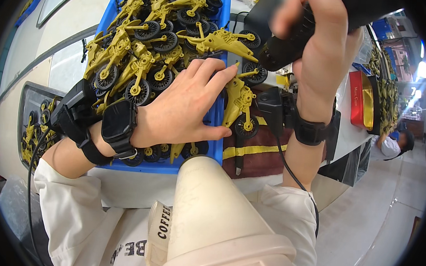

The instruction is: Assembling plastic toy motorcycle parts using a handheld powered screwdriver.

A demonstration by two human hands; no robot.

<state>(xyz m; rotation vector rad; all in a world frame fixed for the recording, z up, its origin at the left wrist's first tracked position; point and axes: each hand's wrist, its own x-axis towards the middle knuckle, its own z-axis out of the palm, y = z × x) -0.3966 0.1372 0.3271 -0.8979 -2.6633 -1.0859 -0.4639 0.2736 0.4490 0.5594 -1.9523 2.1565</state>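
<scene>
Head: left hand palm-down, grip spread by toy motorcycle; right hand raised, grip curled round black object.

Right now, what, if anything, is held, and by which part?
The right hand appears to grip a black object, part unclear; the left hand is at a yellow toy motorcycle, hold uncertain.
</scene>
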